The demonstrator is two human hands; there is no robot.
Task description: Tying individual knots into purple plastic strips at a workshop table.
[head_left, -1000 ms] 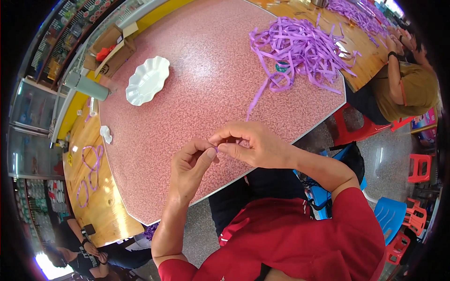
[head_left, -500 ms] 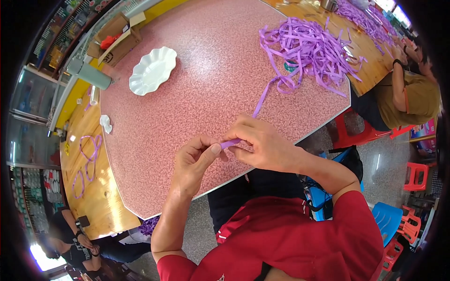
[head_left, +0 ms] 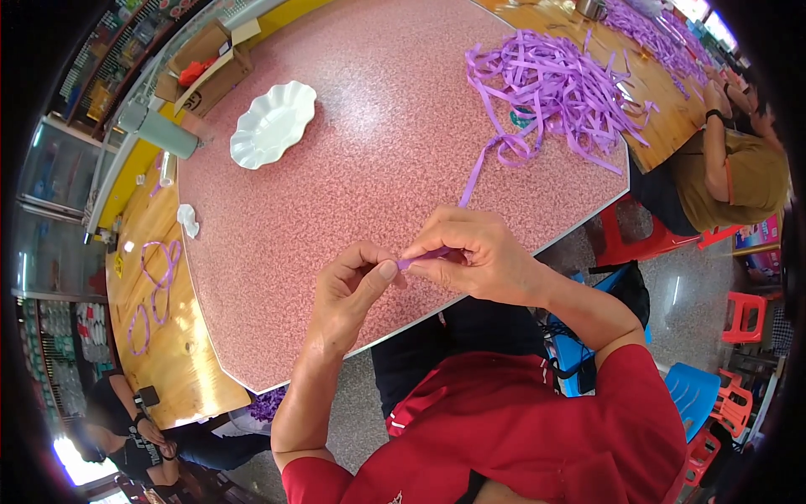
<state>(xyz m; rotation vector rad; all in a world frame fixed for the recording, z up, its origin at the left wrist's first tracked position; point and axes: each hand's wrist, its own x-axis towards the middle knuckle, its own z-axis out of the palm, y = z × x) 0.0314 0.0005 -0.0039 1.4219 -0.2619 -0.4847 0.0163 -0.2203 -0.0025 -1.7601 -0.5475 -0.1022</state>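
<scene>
Between my two hands runs a purple ribbon [head_left: 472, 182], its end pinched above the near edge of the pink speckled table. My left hand [head_left: 357, 281] grips the tip between thumb and forefinger. Close beside it, my right hand [head_left: 474, 254] closes its thumb and fingers on the same strip, hiding part of it. From my right hand the ribbon trails up and right to a large tangled heap of purple ribbon [head_left: 562, 97]. A small green thing [head_left: 520, 118] shows at the heap's lower left edge.
A white scalloped dish [head_left: 273, 126] lies at the table's far left, near a grey-green bottle [head_left: 164, 134] and an open cardboard box [head_left: 206, 71]. Crumpled white tissue [head_left: 189, 221] sits at the left edge. Purple loops [head_left: 159, 269] lie on a wooden table. Two people sit nearby.
My right hand's fingertips have come closer to my left along the ribbon, leaving less of it showing between them. My left hand stays nearly in place.
</scene>
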